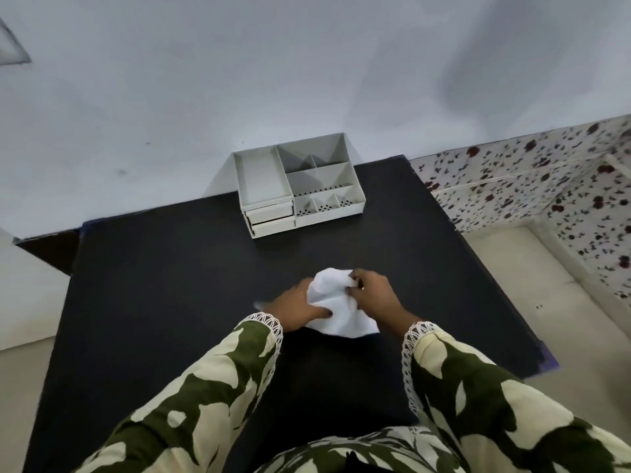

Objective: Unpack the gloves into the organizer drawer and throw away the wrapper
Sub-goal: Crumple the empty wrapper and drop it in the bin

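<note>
A crumpled white glove packet (336,305) lies on the black table (170,285) in front of me. My left hand (295,307) grips its left side, thumb pressed on the lower edge. My right hand (374,293) pinches its upper right corner. I cannot tell wrapper from gloves inside the white bundle. The white organizer (297,189) stands at the table's far edge against the wall, with several open compartments on top and two small drawers (271,218) at its front left, both pushed in.
A pale wall rises behind the table. To the right, past the table's edge, is a beige floor (532,285) and a floral-patterned surface (546,186). A dark piece juts out at the far left corner (47,250).
</note>
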